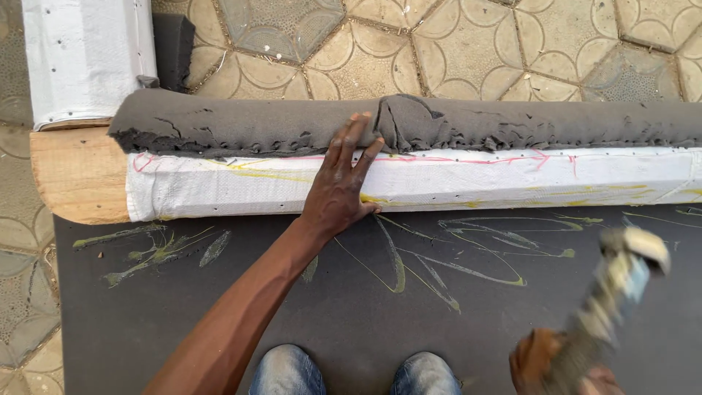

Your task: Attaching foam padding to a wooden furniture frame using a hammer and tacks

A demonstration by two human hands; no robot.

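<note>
Outdoor upholstery workspace on a patterned paving-stone floor (468,51), with grey foam sheet (365,307), wooden frame (73,175) wrapped in white woven fabric (512,183).

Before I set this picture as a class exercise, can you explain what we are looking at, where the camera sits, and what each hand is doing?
The one picture comes from a camera worn on a person's head, looking down, so their knees show at the bottom. No machine here, just two bare hands. The left hand presses flat on a white woven covering over a wooden frame, fingertips touching a rolled strip of grey foam. Below lies a dark foam sheet streaked with yellowish glue. The right hand grips a blurred tool, apparently a brush. Underneath is a patterned tile floor.
</note>
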